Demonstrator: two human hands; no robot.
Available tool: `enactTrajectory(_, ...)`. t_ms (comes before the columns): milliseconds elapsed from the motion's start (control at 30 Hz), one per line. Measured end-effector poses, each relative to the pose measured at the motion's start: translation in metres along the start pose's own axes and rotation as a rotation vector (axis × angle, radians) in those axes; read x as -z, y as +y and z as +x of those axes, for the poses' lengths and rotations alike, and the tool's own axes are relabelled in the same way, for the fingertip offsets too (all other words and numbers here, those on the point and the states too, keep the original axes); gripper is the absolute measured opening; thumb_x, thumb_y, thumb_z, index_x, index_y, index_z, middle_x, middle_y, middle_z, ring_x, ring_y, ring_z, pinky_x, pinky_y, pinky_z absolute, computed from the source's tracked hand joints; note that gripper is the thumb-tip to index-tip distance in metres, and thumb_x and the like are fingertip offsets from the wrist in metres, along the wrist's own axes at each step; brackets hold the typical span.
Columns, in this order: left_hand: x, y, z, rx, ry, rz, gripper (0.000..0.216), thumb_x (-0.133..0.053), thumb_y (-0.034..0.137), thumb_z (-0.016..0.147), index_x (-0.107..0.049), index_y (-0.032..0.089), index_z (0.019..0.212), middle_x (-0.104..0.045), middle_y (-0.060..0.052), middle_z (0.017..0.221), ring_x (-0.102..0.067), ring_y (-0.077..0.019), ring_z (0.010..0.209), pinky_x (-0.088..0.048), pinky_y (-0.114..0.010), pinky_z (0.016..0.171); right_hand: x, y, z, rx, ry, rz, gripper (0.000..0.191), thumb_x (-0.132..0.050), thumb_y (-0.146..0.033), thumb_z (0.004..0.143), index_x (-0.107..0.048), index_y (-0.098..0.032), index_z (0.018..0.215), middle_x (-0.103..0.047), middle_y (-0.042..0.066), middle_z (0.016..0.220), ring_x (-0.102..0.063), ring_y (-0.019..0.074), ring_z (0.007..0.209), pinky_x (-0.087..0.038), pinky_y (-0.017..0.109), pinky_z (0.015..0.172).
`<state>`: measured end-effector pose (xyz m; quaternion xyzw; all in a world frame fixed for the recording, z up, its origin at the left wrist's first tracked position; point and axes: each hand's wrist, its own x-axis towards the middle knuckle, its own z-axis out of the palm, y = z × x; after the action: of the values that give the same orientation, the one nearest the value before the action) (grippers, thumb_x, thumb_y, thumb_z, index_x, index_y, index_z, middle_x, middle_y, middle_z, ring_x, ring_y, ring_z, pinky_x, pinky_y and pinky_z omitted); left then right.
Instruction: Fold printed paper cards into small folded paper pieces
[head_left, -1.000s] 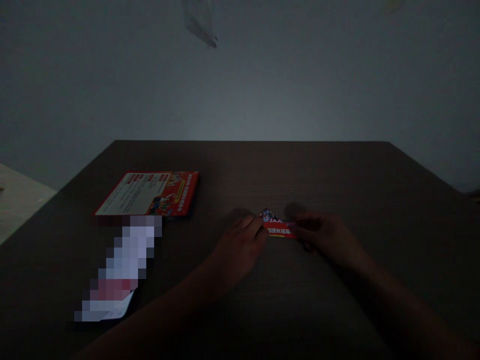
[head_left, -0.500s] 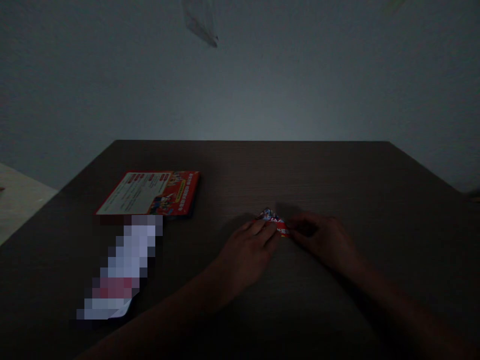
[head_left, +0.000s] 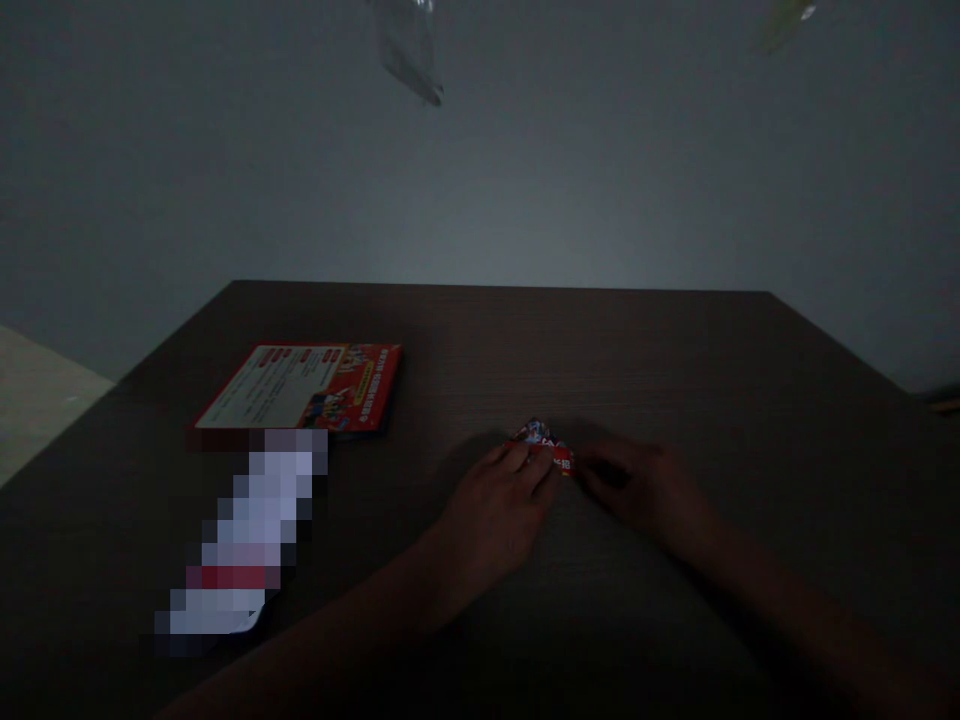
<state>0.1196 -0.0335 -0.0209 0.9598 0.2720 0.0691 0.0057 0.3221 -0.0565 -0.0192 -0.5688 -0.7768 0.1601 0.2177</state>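
The scene is very dim. A small folded piece of red printed paper [head_left: 546, 446] lies on the dark wooden table [head_left: 675, 360] near the middle. My left hand [head_left: 499, 510] presses its fingertips on the paper's left part. My right hand [head_left: 645, 490] pinches the paper's right end, fingers curled. Most of the paper is hidden under my fingers; only a red and white top edge shows.
A red printed leaflet [head_left: 304, 385] lies flat at the table's left. In front of it sits a blurred white and red sheet [head_left: 247, 540]. A plain grey wall stands behind the table's far edge. A pale surface [head_left: 37, 390] shows beyond the left edge.
My hands have moved closer together over the paper. The long red strip seen a second ago is now folded shorter, with less of it showing.
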Motion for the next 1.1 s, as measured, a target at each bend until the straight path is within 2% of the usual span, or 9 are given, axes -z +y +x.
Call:
enactTrajectory(233,0.002,0.001,0.001,-0.007,-0.007,-0.019,0.034,-0.039,0.019,0.093,-0.046,0.014,0.126,-0.055,-0.007,0.123,-0.044,-0.0219,0.118,-0.037,-0.035,0.097,-0.009,0.009,-0.013,0.165,0.071,-0.042,0.02,-0.05,-0.016,0.084,-0.065,-0.02,0.097,-0.069,0.006,0.081,-0.062,0.0181,0.073,-0.051,0.029,0.066)
enactTrajectory(433,0.001,0.003,0.001,0.02,0.006,-0.044,0.036,-0.034,0.018,0.094,-0.042,0.016,0.13,-0.053,-0.006,0.126,-0.045,-0.0215,0.116,-0.037,-0.035,0.096,-0.011,0.009,-0.024,0.255,0.059,-0.089,0.03,-0.049,-0.013,0.084,-0.059,-0.017,0.112,-0.069,0.009,0.094,-0.061,0.0204,0.086,-0.051,0.034,0.076)
enactTrajectory(700,0.001,0.007,0.003,0.028,0.022,-0.019,0.036,-0.038,0.021,0.093,-0.043,0.018,0.128,-0.054,-0.006,0.122,-0.046,-0.022,0.112,-0.036,-0.036,0.094,-0.008,0.011,-0.025,0.252,0.075,-0.029,0.032,-0.049,-0.011,0.082,-0.059,-0.021,0.111,-0.069,0.008,0.097,-0.063,0.0197,0.087,-0.052,0.034,0.075)
enactTrajectory(867,0.001,0.007,0.004,0.035,0.015,-0.018,0.035,-0.04,0.021,0.092,-0.044,0.019,0.126,-0.053,-0.005,0.121,-0.047,-0.0219,0.109,-0.037,-0.035,0.091,-0.007,0.01,-0.023,0.141,0.054,0.064,0.023,-0.051,-0.016,0.083,-0.062,-0.022,0.102,-0.069,0.008,0.092,-0.064,0.0199,0.084,-0.053,0.033,0.072)
enactTrajectory(967,0.001,0.007,0.003,0.033,0.007,-0.012,0.035,-0.042,0.021,0.091,-0.045,0.02,0.126,-0.053,-0.005,0.121,-0.046,-0.022,0.11,-0.036,-0.036,0.092,-0.007,0.011,-0.02,-0.066,0.086,0.23,0.015,-0.056,-0.025,0.083,-0.061,-0.022,0.097,-0.071,0.006,0.089,-0.067,0.0199,0.081,-0.053,0.034,0.075)
enactTrajectory(1033,0.0,0.007,0.003,0.03,0.006,-0.013,0.036,-0.043,0.02,0.09,-0.045,0.02,0.126,-0.052,-0.005,0.122,-0.046,-0.0224,0.112,-0.036,-0.036,0.093,-0.006,0.014,-0.017,-0.239,0.125,0.339,0.019,-0.061,-0.03,0.08,-0.06,-0.021,0.097,-0.072,0.005,0.087,-0.068,0.0202,0.079,-0.053,0.034,0.076)
enactTrajectory(1100,-0.001,0.006,0.002,0.027,0.008,-0.01,0.035,-0.042,0.02,0.09,-0.046,0.02,0.125,-0.052,-0.005,0.123,-0.045,-0.0231,0.112,-0.036,-0.036,0.093,-0.005,0.018,-0.014,-0.339,0.134,0.4,0.023,-0.063,-0.031,0.077,-0.06,-0.02,0.097,-0.072,0.005,0.086,-0.068,0.0204,0.079,-0.053,0.035,0.078)
